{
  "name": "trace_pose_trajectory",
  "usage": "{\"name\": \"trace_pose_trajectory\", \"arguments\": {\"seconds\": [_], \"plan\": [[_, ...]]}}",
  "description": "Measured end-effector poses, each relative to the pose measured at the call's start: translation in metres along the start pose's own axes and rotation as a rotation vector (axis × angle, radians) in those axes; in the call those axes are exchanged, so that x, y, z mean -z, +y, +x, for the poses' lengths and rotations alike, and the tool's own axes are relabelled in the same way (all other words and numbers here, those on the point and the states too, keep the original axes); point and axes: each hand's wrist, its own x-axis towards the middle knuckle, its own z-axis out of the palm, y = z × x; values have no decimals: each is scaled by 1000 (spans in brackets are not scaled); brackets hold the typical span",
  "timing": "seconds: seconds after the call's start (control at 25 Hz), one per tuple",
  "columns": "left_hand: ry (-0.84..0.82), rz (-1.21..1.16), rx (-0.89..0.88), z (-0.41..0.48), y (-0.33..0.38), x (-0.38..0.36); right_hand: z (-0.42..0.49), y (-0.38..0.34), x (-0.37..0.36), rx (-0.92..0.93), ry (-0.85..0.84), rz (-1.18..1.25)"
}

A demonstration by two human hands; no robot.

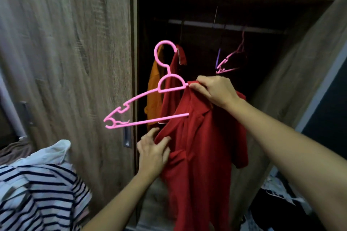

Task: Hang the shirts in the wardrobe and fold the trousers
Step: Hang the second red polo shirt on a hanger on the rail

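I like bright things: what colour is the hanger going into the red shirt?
The hanger is pink; the head view shows it best.

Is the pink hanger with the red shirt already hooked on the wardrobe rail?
No, the right hand holds the pink hanger, its hook free below the rail.
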Motion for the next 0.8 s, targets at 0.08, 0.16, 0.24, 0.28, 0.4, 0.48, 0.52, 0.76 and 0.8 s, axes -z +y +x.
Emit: {"name": "trace_pose_trajectory", "arguments": {"seconds": [0.08, 0.16, 0.24, 0.28, 0.4, 0.48, 0.52, 0.76, 0.8], "plan": [[-359, -78, 409, 2, -10, -17, 0, 6, 10, -5, 35, 30], [-651, -488, 609, 17, -21, -16, -6, 16, 17, 5, 40, 55], [-687, -679, 625, 29, -29, -10, -18, 32, 18, 45, 35, 27], [-664, -701, 639, 36, -31, -1, -27, 41, 18, 62, 37, -14], [-675, -619, 553, 44, -56, 13, -58, 66, 4, 86, 48, -143], [-749, -465, 531, 48, -68, 22, -77, 75, -8, 119, 54, -199], [-765, -404, 539, 50, -69, 25, -84, 77, -13, 125, 59, -217], [-512, 55, 375, 86, -11, 29, -81, 34, -44, -23, 11, -257], [-466, 127, 340, 90, 9, 30, -75, 23, -44, -120, 10, -190]]}}
